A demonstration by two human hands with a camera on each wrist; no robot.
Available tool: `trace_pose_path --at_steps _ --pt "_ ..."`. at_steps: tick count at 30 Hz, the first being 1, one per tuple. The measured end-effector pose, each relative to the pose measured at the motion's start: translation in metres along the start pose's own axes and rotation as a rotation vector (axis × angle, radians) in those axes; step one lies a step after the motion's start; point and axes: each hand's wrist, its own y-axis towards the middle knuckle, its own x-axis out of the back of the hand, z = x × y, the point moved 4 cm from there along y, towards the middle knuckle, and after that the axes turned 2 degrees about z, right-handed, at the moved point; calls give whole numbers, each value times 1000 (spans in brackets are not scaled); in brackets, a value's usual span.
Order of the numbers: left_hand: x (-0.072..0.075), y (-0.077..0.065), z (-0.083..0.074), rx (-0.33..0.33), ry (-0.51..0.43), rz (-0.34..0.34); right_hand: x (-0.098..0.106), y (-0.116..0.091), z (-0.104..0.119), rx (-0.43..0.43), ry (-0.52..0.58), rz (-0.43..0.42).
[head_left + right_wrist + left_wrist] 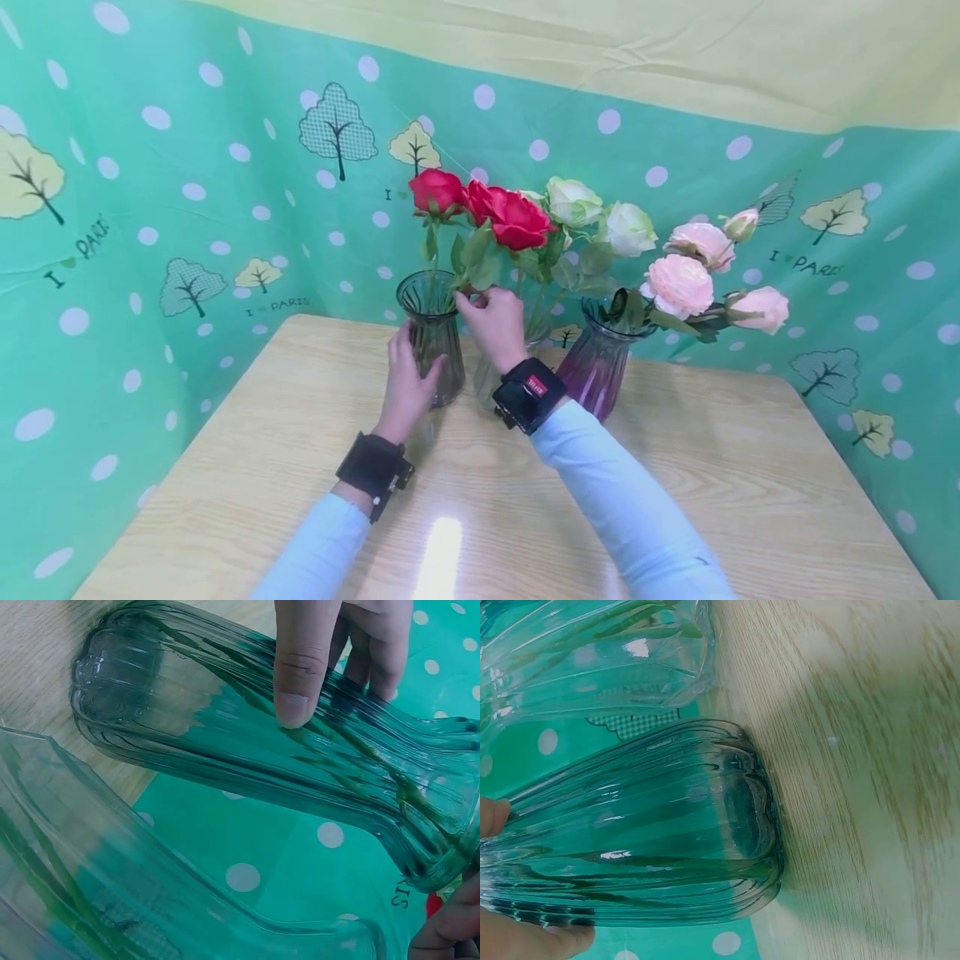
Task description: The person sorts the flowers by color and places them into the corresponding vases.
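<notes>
A dark, ribbed glass vase (pixel 448 371) stands upright on the table. My left hand (pixel 407 379) holds its body from the left, thumb (pixel 298 682) on one side and fingers on the other. One red rose (pixel 437 191) rises from this vase, and green stems (pixel 341 739) show through its glass. Right at the vase's rim, my right hand (pixel 498 325) pinches the stem of another red rose (pixel 519 219) between thumb and index finger. That rose's bloom and leaves (pixel 480 257) lean to the right above the hand. The right wrist view catches only the right fingers (pixel 453 924) by the rim.
Just right of the dark vase is a clear glass vase (pixel 485 385) with white-green roses (pixel 630 229), partly behind my right hand. Further right stands a purple-tinted vase (pixel 596 375) with pink flowers (pixel 678 286). A green dotted cloth (pixel 247 208) hangs behind the wooden table (pixel 247 467).
</notes>
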Motion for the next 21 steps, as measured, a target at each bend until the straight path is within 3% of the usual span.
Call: trace_pose_path --at_steps 15,21 --pt "1 0 3 2 0 7 -6 -1 -4 -104 126 103" --pt "1 -1 1 0 -12 11 1 -6 -1 -61 202 30"
